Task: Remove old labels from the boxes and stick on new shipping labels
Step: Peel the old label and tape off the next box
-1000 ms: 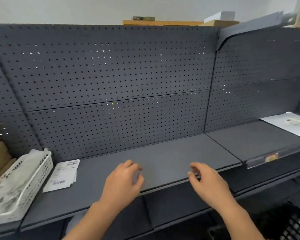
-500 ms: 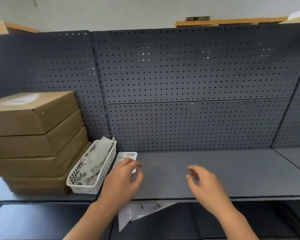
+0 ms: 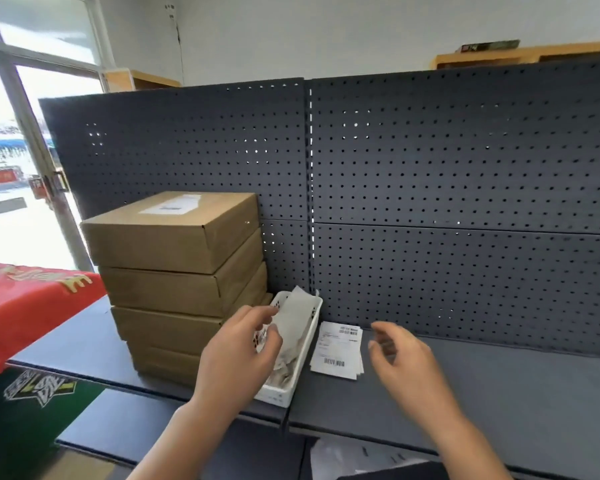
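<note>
dark shelf [image 3: 499,393] with stacked boxes [image 3: 174,258], white basket [image 3: 274,393], labels [image 3: 338,351]; left hand [image 3: 236,355] and right hand [image 3: 406,363] hover loosely curled, empty.

Box stack [image 3: 174,271] on shelf [image 3: 499,393], left, backed against pegboard [image 3: 465,185]; label [image 3: 172,204] on top box. Basket [image 3: 278,393] just right of stack, paper scraps [image 3: 291,327] in it. Label sheets [image 3: 338,349] just right of basket

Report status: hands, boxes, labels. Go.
Both empty: left hand over basket, right hand beside label sheets. Stack's top box labelled, untouched. Nothing in the way.
</note>
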{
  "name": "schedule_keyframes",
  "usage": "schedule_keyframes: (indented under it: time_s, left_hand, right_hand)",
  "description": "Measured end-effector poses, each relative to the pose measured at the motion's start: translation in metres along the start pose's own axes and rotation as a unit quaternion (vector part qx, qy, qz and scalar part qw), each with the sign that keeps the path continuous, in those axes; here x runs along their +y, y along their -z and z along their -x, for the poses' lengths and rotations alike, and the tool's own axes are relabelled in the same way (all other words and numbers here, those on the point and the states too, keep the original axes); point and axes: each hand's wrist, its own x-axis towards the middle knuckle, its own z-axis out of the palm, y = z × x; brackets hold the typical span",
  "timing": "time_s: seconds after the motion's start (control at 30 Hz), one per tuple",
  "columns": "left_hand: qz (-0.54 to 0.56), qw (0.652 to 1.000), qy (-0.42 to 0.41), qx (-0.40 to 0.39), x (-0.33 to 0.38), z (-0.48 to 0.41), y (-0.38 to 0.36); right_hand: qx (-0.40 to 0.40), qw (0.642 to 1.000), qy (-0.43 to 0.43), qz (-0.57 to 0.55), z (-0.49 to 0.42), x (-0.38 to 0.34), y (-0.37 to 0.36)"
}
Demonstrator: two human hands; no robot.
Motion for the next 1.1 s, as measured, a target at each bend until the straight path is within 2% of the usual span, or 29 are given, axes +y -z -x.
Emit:
schedule_keyframes:
  time_s: [0.23,0.5,0.7,0.8,0.87,1.0,1.1]
  left_hand:
    - [-0.034,0.999,0.017,0.037,-0.043,-0.026,0.045]
    - [0.016,0.99,0.064,0.122,-0.095,-0.043,0.101]
    - [-0.025,0.98,0.145,0.13,-0.144,-0.081,0.157]
    - [-0.119,0.966,0.207,0.1,-0.162,-0.102,0.183]
    - [-0.141,0.955,0.247,0.08,-0.169,-0.116,0.199]
    - [-0.113,0.948,0.279,0.102,-0.181,-0.149,0.22]
    - [-0.02,0.95,0.288,0.117,-0.183,-0.166,0.217]
  right_hand:
    - [0.008,0.997,0.041,-0.06,-0.03,-0.051,-0.045]
    - [-0.015,0.989,0.087,-0.118,-0.058,-0.117,-0.086]
    - [-0.021,0.986,0.11,-0.123,-0.083,-0.172,-0.106]
    - [0.002,0.986,0.117,-0.12,-0.098,-0.198,-0.112]
    - [0.03,0.986,0.126,-0.109,-0.106,-0.213,-0.115]
    - [0.051,0.984,0.133,-0.11,-0.124,-0.236,-0.123]
    - [0.032,0.985,0.11,-0.125,-0.135,-0.244,-0.129]
